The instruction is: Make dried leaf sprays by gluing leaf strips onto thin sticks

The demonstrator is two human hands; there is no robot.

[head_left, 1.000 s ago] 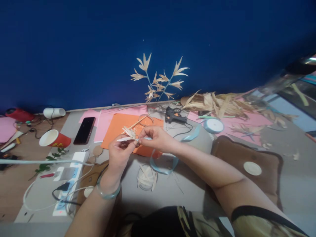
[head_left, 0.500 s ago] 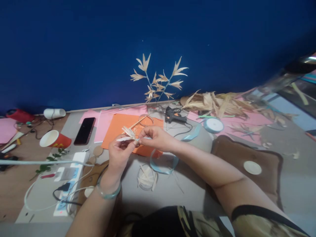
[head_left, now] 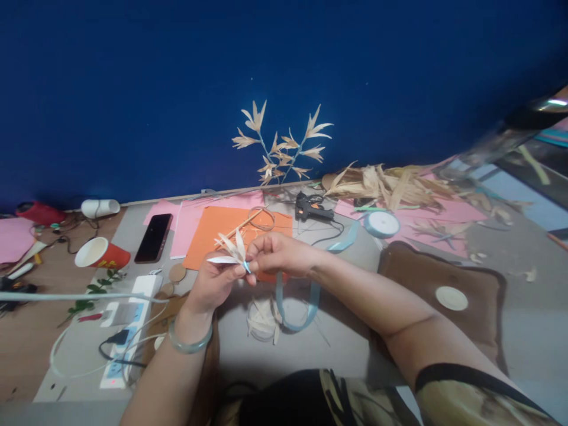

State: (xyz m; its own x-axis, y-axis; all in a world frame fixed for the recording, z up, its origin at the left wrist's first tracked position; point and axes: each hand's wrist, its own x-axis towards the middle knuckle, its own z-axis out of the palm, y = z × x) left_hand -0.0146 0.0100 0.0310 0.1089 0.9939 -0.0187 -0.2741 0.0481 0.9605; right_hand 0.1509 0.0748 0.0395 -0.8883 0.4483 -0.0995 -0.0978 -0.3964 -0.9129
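My left hand (head_left: 217, 278) pinches the base of a pale corn-husk flower (head_left: 236, 247), its petals fanned up and to the left. Light blue tape (head_left: 247, 267) shows at the flower's base, between the fingertips of both hands. My right hand (head_left: 275, 254) is closed on that tape; from beneath it a loose blue loop (head_left: 295, 326) hangs to the table and leads off toward a tape roll (head_left: 382, 225). Beyond my hands stands a finished-looking branch of husk flowers (head_left: 284, 151) with blue-wrapped stems.
A black glue gun (head_left: 314, 208) lies behind my right hand, near a heap of dry husks (head_left: 390, 186). Orange paper (head_left: 208, 234) is under my hands. To the left are a phone (head_left: 153, 238), a red paper cup (head_left: 104, 253) and a power strip (head_left: 131, 331). A brown cushion (head_left: 444, 296) sits right.
The flower has turned, so its petals spread more openly and the blue tape at its base shows more. The hanging tape loop has shifted and lengthened downward. The view has moved slightly.
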